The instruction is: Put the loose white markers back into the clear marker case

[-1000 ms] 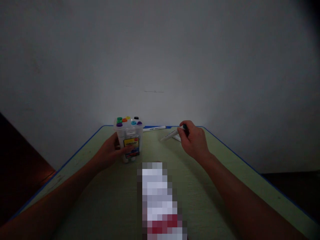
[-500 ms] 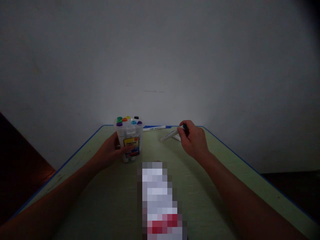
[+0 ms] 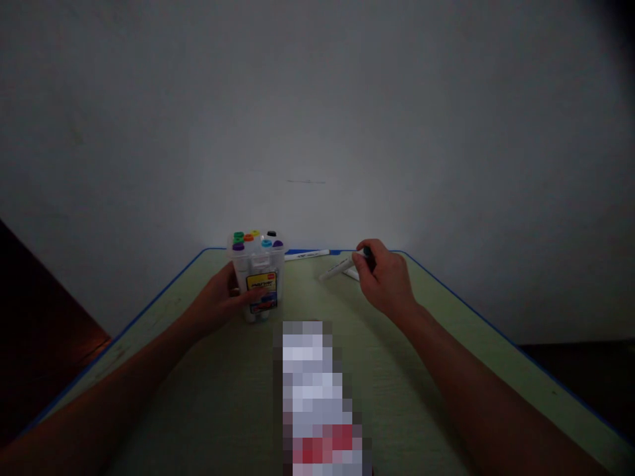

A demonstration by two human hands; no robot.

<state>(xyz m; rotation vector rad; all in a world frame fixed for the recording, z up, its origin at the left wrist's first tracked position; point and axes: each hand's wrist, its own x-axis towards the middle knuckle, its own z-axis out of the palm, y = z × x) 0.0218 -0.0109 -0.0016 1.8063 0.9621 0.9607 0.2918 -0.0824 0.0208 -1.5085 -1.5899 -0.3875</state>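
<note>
My left hand (image 3: 221, 299) is wrapped round the side of a clear plastic box (image 3: 239, 271), its thumb across the yellow marker label. Several markers stand in the box, with green, yellow, orange, purple, light blue and black caps showing at the top. On the right, my right hand (image 3: 384, 272) pinches a white marker (image 3: 338, 268) by its dark-capped end. This marker slants down to the left over the table. Behind it lies another white marker (image 3: 352, 273), partly hidden by the hand. A further white marker (image 3: 310, 254) lies at the table's far edge, just right of the box.
The light green table (image 3: 317, 304) has a blue edge and stands against a grey wall (image 3: 317, 119). A pixelated patch (image 3: 312, 390) covers the front middle of the view. Dark floor (image 3: 40, 330) shows at the left.
The box has shifted very slightly to the right in my left hand. My right hand and its marker are almost unmoved.
</note>
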